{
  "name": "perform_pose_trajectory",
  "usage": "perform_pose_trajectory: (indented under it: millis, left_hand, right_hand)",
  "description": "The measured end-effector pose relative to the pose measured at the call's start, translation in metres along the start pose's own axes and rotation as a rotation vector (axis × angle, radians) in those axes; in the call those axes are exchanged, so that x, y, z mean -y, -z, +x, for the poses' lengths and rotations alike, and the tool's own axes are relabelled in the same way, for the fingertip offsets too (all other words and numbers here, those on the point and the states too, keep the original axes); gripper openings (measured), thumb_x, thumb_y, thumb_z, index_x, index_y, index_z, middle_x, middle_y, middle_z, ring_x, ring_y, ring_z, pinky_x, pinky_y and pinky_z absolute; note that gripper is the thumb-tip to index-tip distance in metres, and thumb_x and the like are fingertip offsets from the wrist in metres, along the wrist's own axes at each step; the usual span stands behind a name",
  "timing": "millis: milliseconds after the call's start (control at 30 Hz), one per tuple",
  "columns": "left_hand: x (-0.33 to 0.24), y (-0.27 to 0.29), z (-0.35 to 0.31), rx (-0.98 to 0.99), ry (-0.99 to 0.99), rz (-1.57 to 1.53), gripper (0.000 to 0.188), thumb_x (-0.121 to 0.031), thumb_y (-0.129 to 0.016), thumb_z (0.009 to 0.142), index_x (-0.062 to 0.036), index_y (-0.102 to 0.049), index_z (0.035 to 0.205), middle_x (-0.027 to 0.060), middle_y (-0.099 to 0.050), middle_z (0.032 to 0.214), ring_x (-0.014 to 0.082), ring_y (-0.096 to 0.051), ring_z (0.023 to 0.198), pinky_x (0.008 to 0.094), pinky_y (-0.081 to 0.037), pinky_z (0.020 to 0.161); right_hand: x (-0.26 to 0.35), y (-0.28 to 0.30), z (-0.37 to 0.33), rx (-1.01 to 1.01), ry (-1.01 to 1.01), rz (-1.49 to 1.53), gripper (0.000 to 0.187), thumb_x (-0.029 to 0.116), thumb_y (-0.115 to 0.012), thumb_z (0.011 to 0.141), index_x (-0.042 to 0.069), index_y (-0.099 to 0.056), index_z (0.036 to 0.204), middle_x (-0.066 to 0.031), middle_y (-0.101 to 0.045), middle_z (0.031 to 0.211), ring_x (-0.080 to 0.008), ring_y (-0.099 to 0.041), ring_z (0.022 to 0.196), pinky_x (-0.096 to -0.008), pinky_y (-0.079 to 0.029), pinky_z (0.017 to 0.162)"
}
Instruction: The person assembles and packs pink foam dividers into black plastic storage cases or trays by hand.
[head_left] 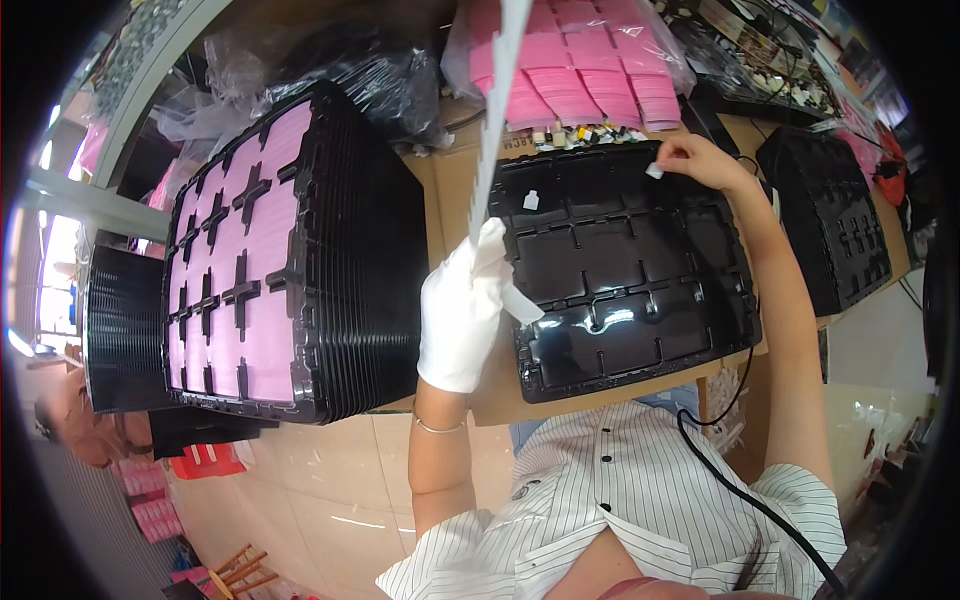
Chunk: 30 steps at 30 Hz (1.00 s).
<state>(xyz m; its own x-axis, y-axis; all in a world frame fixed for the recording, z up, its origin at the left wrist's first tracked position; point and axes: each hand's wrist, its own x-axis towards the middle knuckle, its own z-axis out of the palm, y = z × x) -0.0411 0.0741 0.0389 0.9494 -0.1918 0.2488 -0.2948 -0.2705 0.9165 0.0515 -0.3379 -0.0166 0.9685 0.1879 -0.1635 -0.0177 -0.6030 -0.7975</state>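
A long white strip (493, 140) with a notched edge is pinched in the gloved left hand (460, 318), fingers closed on it, beside the left edge of a black tray (625, 252). A short white end is seen by the palm (whether it belongs to the same strip cannot be told). A small white tag (655, 171) is gripped between the fingertips of the bare right hand (702, 163), over the tray's far right corner. Another tag (531, 200) is seen in the far left compartment. The tray is supported by cardboard (438, 200), flanked by stacked trays (350, 270).
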Motion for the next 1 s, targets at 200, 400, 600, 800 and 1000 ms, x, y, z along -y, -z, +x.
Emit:
perform_pose_trajectory:
  millis: [200,400,600,800,1000]
  left_hand:
    - [-0.007,-0.013,0.002,0.045,0.003,0.155,0.032,-0.005,-0.058,0.089,-0.0016,-0.064,0.121,0.0154,-0.069,0.086,0.0257,-0.069,0.077,0.0351,-0.054,0.071]
    - [-0.008,-0.024,-0.002,0.02,-0.115,0.203,0.028,-0.01,-0.055,0.093,-0.002,-0.065,0.118,0.016,-0.067,0.083,0.0314,-0.067,0.076,0.0382,-0.053,0.072]
    - [-0.02,-0.043,-0.006,-0.01,-0.073,0.254,0.025,-0.015,-0.054,0.097,-0.0051,-0.065,0.116,0.0157,-0.065,0.079,0.0335,-0.064,0.07,0.0432,-0.049,0.061]
    - [-0.015,-0.068,-0.015,-0.013,-0.121,0.1,0.023,-0.016,-0.056,0.098,-0.0024,-0.065,0.114,0.0133,-0.065,0.08,0.0268,-0.063,0.067,0.0386,-0.048,0.059]
    - [-0.059,-0.043,-0.017,0.015,0.116,0.009,0.022,-0.015,-0.059,0.097,-0.0004,-0.068,0.11,0.0116,-0.07,0.085,0.0174,-0.066,0.073,0.0291,-0.051,0.066]
  right_hand:
    - [-0.057,0.013,-0.014,-0.102,-0.145,-0.317,0.014,0.015,-0.075,0.08,0.006,-0.065,0.082,-0.0028,-0.062,0.079,-0.0146,-0.055,0.075,-0.0289,-0.043,0.07]
    - [-0.047,-0.015,-0.033,-0.838,0.027,-0.684,0.026,0.023,-0.078,0.078,0.008,-0.061,0.09,-0.0085,-0.06,0.084,-0.0302,-0.053,0.086,-0.04,-0.044,0.079]
    - [0.076,-0.083,-0.086,-0.376,0.146,0.385,0.026,0.026,-0.049,0.103,0.004,-0.062,0.1,-0.0015,-0.064,0.093,-0.0094,-0.06,0.084,-0.0236,-0.047,0.076]
    - [0.159,-0.149,-0.126,-0.082,0.123,0.779,0.012,0.011,-0.066,0.094,0.002,-0.06,0.1,-0.0004,-0.062,0.09,-0.0064,-0.059,0.083,-0.0227,-0.048,0.077]
    - [0.151,-0.143,-0.139,-0.034,0.142,0.754,0.011,0.008,-0.067,0.093,0.001,-0.059,0.097,0.0007,-0.06,0.087,-0.0061,-0.056,0.08,-0.0216,-0.047,0.075]
